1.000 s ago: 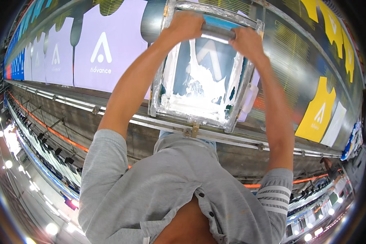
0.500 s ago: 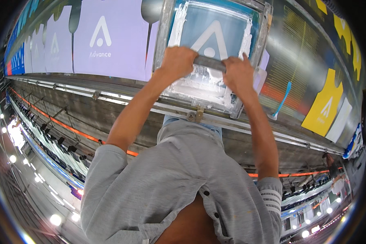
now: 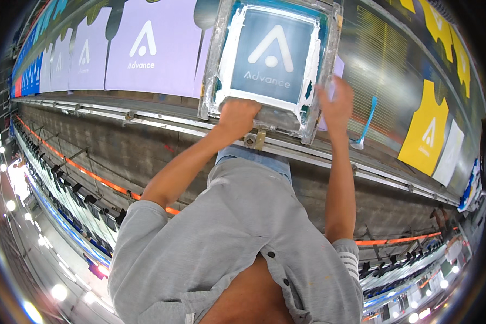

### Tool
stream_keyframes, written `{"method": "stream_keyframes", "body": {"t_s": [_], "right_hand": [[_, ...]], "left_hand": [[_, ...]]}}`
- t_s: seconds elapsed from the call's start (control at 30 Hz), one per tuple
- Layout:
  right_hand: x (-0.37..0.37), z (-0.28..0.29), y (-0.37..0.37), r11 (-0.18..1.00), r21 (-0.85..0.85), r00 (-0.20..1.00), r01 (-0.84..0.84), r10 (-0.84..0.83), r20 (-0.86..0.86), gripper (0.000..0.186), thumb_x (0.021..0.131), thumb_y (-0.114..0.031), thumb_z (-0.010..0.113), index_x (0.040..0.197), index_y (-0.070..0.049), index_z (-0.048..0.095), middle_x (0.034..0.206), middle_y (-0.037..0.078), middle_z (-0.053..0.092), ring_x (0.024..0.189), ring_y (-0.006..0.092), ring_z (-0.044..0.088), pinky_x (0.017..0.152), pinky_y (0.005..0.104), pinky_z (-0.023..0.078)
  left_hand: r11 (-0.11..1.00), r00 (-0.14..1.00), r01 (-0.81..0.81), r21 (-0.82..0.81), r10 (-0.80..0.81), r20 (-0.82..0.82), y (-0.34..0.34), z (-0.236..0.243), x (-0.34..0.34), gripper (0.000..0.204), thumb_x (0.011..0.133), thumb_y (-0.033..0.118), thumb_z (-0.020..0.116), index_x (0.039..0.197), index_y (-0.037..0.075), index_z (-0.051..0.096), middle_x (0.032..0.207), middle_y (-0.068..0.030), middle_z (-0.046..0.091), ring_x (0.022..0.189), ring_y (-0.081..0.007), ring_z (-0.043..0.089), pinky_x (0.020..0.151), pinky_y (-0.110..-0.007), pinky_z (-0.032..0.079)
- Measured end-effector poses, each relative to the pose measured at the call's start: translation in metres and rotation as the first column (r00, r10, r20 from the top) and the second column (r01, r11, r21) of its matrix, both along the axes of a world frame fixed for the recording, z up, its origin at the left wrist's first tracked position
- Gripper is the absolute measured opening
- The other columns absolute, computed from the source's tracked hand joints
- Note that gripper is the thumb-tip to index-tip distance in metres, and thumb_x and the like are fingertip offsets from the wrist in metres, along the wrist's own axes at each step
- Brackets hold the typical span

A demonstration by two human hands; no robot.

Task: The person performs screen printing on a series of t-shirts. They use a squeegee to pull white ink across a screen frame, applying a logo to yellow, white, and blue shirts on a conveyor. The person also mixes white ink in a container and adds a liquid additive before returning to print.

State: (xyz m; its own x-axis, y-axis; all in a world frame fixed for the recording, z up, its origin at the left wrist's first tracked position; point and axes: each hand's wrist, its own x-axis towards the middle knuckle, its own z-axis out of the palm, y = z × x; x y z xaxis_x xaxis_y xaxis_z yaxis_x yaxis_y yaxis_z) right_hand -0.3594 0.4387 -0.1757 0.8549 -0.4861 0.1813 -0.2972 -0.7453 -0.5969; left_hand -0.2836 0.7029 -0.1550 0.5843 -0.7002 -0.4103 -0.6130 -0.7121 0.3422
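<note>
A silk-screen printing frame (image 3: 333,43) with a grey mesh and white ink around a logo stencil lies on the long table. My left hand (image 3: 238,116) is closed on the grey squeegee (image 3: 274,117) at the frame's near end. Just past the frame's right edge is my right hand (image 3: 337,102), off the squeegee and slightly blurred. Its thumb and fingers look apart, with nothing visible in them. White ink (image 3: 236,38) is built up along the sides of the mesh.
Lilac fabric pieces (image 3: 173,43) with a white print lie left of the frame. At the right are a yellow piece (image 3: 424,129), a white piece (image 3: 449,154) and a blue-handled spatula (image 3: 370,119). A metal rail (image 3: 170,121) runs along the table's near edge.
The squeegee has come down the mesh to the near end of the frame, showing the whole stencil. My right hand has let go of it and moved right; my left hand keeps hold.
</note>
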Motion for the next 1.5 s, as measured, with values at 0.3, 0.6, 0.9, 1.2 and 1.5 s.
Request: {"method": "stream_keyframes", "body": {"t_s": [0.3, 0.6, 0.9, 1.2, 1.5], "right_hand": [[0.015, -0.059, -0.039, 0.688, 0.597, 0.911, 0.413, -0.304, -0.279, 0.045, 0.087, -0.039, 0.069, 0.113, -0.003, 0.063, 0.074, 0.009, 0.058, 0.064, 0.0192, 0.056, 0.060, 0.0350, 0.044], [0.015, -0.038, -0.026, 0.632, 0.635, 0.895, 0.444, -0.347, -0.280, 0.035, 0.087, -0.034, 0.070, 0.103, -0.003, 0.066, 0.067, 0.003, 0.054, 0.052, 0.0105, 0.048, 0.050, 0.0279, 0.038], [0.020, -0.059, -0.039, 0.803, 0.442, 0.915, 0.401, -0.326, -0.239, 0.036, 0.085, -0.035, 0.071, 0.098, -0.001, 0.068, 0.076, 0.013, 0.064, 0.070, 0.0231, 0.058, 0.070, 0.0362, 0.046], [0.027, -0.060, -0.044, 0.828, 0.412, 0.918, 0.380, -0.394, -0.055, 0.032, 0.089, -0.028, 0.062, 0.097, 0.002, 0.069, 0.087, 0.015, 0.070, 0.079, 0.0240, 0.063, 0.076, 0.0361, 0.048], [0.139, -0.072, 0.156, 0.841, 0.482, 0.949, 0.245, -0.309, 0.058, 0.027, 0.095, -0.020, 0.055, 0.103, 0.002, 0.068, 0.100, 0.016, 0.069, 0.090, 0.0261, 0.064, 0.084, 0.0393, 0.049]], "left_hand": [[0.793, 0.734, 0.475, 0.381, -0.118, -0.668, -0.100, -0.056, 0.153, 0.051, 0.053, 0.007, 0.084, 0.099, -0.008, 0.069, 0.104, -0.0289, 0.066, 0.090, -0.0438, 0.065, 0.076, -0.048, 0.051], [0.985, 0.989, 0.145, 0.099, -0.143, -0.026, -0.166, -0.005, 0.295, 0.046, 0.061, 0.006, 0.070, 0.106, 0.002, 0.070, 0.099, -0.0192, 0.070, 0.092, -0.0345, 0.067, 0.075, -0.044, 0.053], [0.990, 0.975, 0.028, -0.140, 0.004, 0.222, -0.060, -0.022, 0.117, 0.016, 0.073, 0.012, 0.061, 0.086, 0.012, 0.071, 0.084, -0.0120, 0.070, 0.080, -0.0300, 0.069, 0.067, -0.045, 0.053], [0.828, 0.938, 0.082, -0.555, 0.125, 0.324, 0.041, -0.014, -0.016, 0.031, 0.067, -0.004, 0.059, 0.097, 0.002, 0.065, 0.101, -0.0120, 0.069, 0.101, -0.0287, 0.066, 0.085, -0.038, 0.054], [0.946, 0.972, -0.014, -0.325, 0.089, 0.217, 0.212, -0.026, 0.110, 0.035, 0.070, -0.001, 0.058, 0.101, 0.012, 0.070, 0.096, -0.0112, 0.071, 0.091, -0.0320, 0.067, 0.078, -0.043, 0.053]]}}
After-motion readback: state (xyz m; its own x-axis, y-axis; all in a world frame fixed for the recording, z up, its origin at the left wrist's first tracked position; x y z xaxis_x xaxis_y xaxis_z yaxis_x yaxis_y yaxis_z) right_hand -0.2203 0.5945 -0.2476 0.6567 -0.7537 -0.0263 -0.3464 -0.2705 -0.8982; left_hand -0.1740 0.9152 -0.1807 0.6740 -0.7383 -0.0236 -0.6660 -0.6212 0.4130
